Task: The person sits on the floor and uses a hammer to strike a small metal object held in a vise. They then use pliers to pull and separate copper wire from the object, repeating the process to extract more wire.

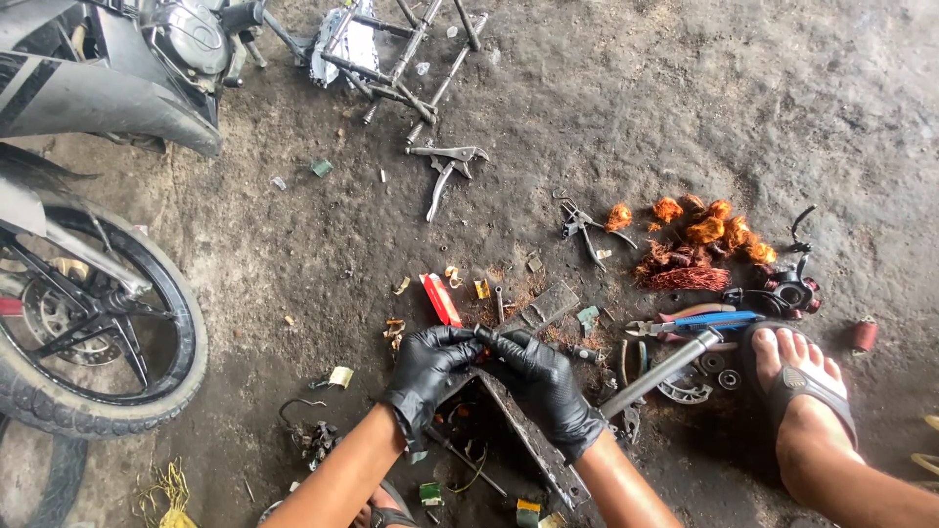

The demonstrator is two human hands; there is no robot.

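Both black-gloved hands meet low over the dirt floor [606,117]: left hand [427,370] and right hand [544,383], grips closed around one small dark metal part [486,337] between them.

Over a dirty concrete floor [685,108], the black-gloved left hand [427,367] and right hand [544,383] pinch a small dark part [486,336] between them, beside a motorcycle wheel [93,328] and copper wire clumps [699,235].

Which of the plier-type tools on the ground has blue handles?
The pliers by the sandalled foot, right of the gloved hands; the locking pliers and the small pliers farther up are bare grey metal.
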